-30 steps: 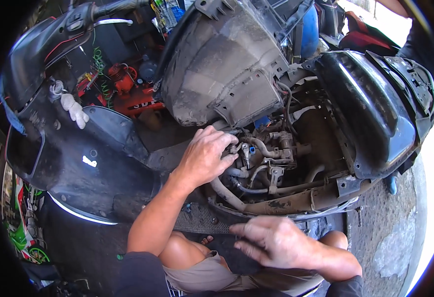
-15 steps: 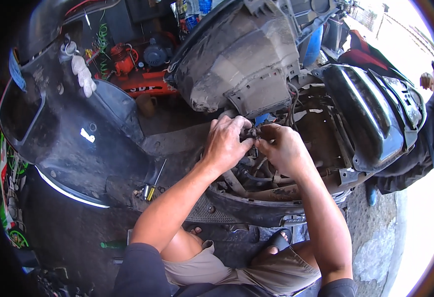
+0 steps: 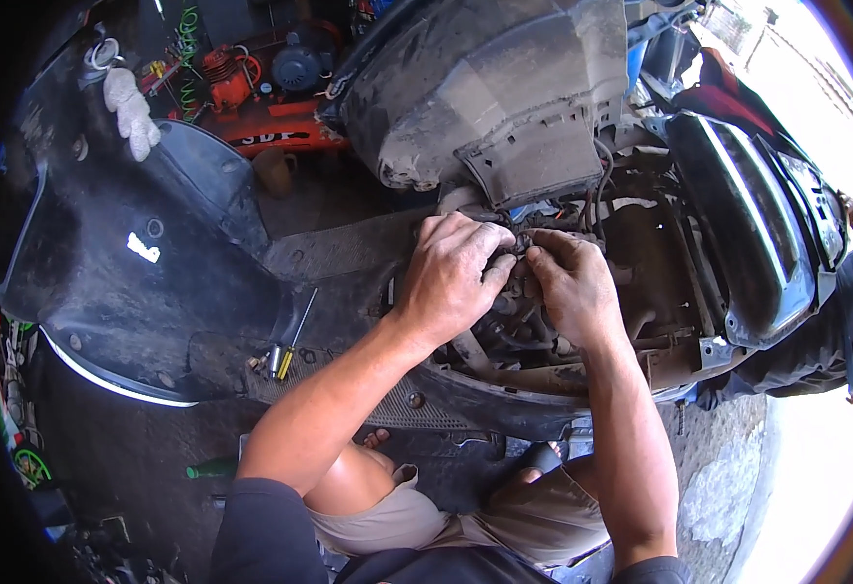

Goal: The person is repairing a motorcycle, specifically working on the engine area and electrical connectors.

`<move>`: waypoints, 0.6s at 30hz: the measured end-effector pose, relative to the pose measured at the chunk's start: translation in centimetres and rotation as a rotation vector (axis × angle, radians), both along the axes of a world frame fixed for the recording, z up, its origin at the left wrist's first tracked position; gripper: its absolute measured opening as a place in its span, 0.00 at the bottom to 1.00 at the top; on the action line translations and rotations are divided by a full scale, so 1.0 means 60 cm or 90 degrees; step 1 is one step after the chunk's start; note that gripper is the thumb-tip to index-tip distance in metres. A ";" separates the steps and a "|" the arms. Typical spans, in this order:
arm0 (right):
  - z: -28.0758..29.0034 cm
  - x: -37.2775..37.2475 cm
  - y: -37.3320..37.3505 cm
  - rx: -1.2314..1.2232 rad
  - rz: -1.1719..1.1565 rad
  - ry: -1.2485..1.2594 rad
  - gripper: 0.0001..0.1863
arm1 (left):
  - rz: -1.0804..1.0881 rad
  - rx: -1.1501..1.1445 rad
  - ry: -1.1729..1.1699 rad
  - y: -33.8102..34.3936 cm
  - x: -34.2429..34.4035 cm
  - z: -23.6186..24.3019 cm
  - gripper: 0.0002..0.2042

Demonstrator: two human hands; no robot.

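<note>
Both hands meet over the open engine bay of a scooter (image 3: 504, 375). My left hand (image 3: 454, 271) is closed, thumb and fingertips pinched at a small dark part. Right beside it, my right hand (image 3: 576, 284) pinches at the same spot with curled fingers. The fingers cover most of that part, so its kind cannot be told. Just beyond them hangs the tilted-up, dusty grey plastic underseat box (image 3: 504, 107). Dirty pipes and hoses (image 3: 534, 336) lie below the hands.
A yellow-handled screwdriver (image 3: 287, 362) and a metal socket (image 3: 276, 360) rest on the footboard (image 3: 349, 389). A pale glove (image 3: 132, 112) hangs on the front panel. Behind stands a red air compressor (image 3: 280, 127). The black seat (image 3: 738, 224) is at right, near another person's dark clothing (image 3: 806, 350).
The view has shifted, so the scooter's front sits further left and the underseat box higher. Both hands stay together at the same place, my right hand's fingers turned slightly more upright.
</note>
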State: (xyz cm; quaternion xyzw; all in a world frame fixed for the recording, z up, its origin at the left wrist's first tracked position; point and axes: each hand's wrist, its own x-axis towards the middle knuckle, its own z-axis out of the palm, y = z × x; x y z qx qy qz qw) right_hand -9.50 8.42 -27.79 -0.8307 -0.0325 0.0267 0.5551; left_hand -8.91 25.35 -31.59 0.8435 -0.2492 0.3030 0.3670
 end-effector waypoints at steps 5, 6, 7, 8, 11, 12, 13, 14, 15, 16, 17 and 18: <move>0.000 0.003 -0.002 0.045 0.022 0.047 0.16 | 0.017 0.032 -0.080 -0.009 -0.001 0.001 0.10; -0.005 0.003 -0.001 0.093 0.031 0.037 0.16 | 0.025 0.036 -0.100 -0.011 -0.001 0.002 0.10; -0.005 0.004 -0.002 0.098 0.029 0.038 0.16 | 0.022 0.040 -0.099 -0.014 -0.001 0.003 0.10; 0.001 0.004 -0.002 0.074 0.034 0.044 0.16 | 0.027 0.035 -0.090 -0.015 -0.001 0.005 0.09; 0.008 0.010 -0.006 0.025 0.045 0.053 0.15 | 0.026 0.029 -0.069 -0.017 0.001 0.001 0.09; 0.007 0.009 -0.008 -0.007 0.053 0.056 0.16 | 0.024 0.023 -0.058 -0.016 0.003 0.000 0.09; -0.004 0.009 -0.008 -0.002 0.050 0.059 0.16 | 0.020 0.028 -0.055 -0.015 0.004 0.000 0.09; -0.016 0.010 -0.005 0.011 0.041 -0.040 0.16 | 0.015 0.020 -0.043 -0.015 0.006 0.002 0.09; -0.023 0.010 -0.003 0.024 0.032 -0.140 0.16 | 0.010 0.011 -0.030 -0.016 0.007 0.004 0.09; -0.022 0.007 -0.010 -0.046 0.047 -0.156 0.17 | 0.010 0.020 -0.011 -0.016 0.004 0.007 0.09; -0.018 0.007 -0.010 -0.041 0.046 -0.154 0.17 | 0.009 0.025 -0.009 -0.016 0.003 0.007 0.09; -0.014 0.008 -0.009 -0.057 0.051 -0.141 0.17 | 0.016 0.024 -0.010 -0.018 0.001 0.007 0.09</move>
